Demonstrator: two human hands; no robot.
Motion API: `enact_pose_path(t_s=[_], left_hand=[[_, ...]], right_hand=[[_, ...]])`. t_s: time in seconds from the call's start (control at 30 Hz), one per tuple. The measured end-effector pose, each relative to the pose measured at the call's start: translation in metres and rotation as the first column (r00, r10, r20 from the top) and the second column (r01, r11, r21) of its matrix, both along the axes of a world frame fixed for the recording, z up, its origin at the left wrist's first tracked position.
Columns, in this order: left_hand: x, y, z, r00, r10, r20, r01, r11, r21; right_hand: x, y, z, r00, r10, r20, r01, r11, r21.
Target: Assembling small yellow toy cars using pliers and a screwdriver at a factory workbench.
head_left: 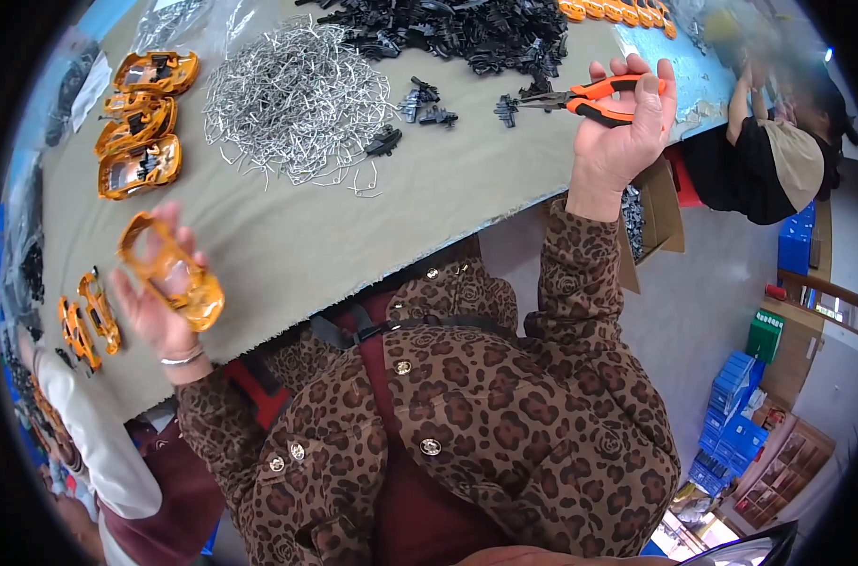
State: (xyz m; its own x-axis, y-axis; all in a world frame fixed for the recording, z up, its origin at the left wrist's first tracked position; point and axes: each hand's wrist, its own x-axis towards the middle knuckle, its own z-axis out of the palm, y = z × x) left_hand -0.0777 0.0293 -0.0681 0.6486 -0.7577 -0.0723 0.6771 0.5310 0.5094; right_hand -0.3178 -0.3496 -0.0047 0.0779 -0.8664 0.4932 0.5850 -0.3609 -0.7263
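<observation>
At eight o'clock, the left hand [155,307] curls around an orange plastic shell [171,274], lifted just over the counter [372,226]. Toward two o'clock, the right hand [622,132] is closed on the orange-handled pliers [594,99], tips pointing at small black clips [427,106]. Beyond lie a pile of bent wire pieces [297,99] at eleven, black parts [457,33] at twelve, and more orange shells [144,123] at ten.
</observation>
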Motion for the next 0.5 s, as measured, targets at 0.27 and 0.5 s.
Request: enact_pose_path(t_s=[0.27, 0.5], left_hand=[[-0.028, -0.049, -0.008, 0.924, -0.312, -0.221, 0.318, 0.948, -0.010], [-0.031, -0.058, -0.006, 0.921, -0.304, -0.242, 0.320, 0.947, 0.032]], right_hand=[[0.002, -0.007, -0.012, 0.990, -0.138, -0.022, 0.140, 0.978, 0.158], [0.003, -0.008, -0.014, 0.994, -0.094, -0.054, 0.103, 0.971, 0.214]])
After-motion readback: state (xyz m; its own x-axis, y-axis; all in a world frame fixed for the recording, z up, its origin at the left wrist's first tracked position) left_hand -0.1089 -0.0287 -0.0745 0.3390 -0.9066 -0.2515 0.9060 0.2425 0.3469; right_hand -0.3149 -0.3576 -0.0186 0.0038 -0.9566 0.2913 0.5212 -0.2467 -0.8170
